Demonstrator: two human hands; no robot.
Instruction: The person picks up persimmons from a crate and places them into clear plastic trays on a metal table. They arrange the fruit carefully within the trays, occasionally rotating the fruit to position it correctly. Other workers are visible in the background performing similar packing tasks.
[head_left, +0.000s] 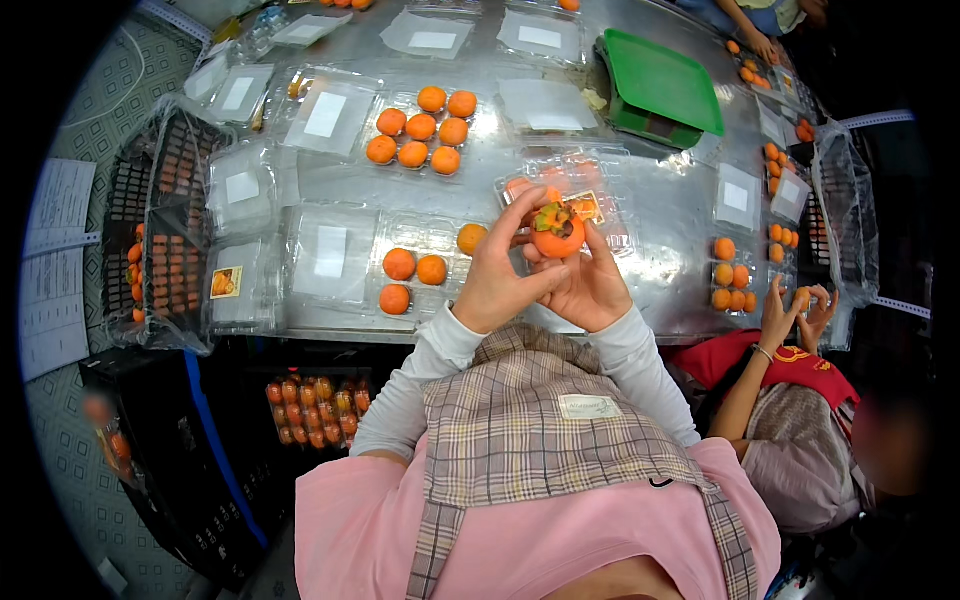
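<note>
Between both hands I hold an orange persimmon (559, 238) with its green-brown calyx facing up. My left hand (501, 274) grips it from the left, and my right hand (589, 289) supports it from the right and below. Beyond the hands lies a clear plastic clamshell (619, 191) with persimmons inside and a picture label on it. To the left, an opened clamshell tray (442, 296) holds several persimmons, one of them (472, 239) beside my left wrist. Its lid (330, 251) lies folded out, with a white pad on it.
Another tray of persimmons (420, 129) sits farther back on the metal table (660, 217). A green lidded box (664, 82) stands at the back right. Plastic-lined crates (176, 225) flank the table. At right, a co-worker's hands (787, 315) hold a persimmon near more trays (731, 277).
</note>
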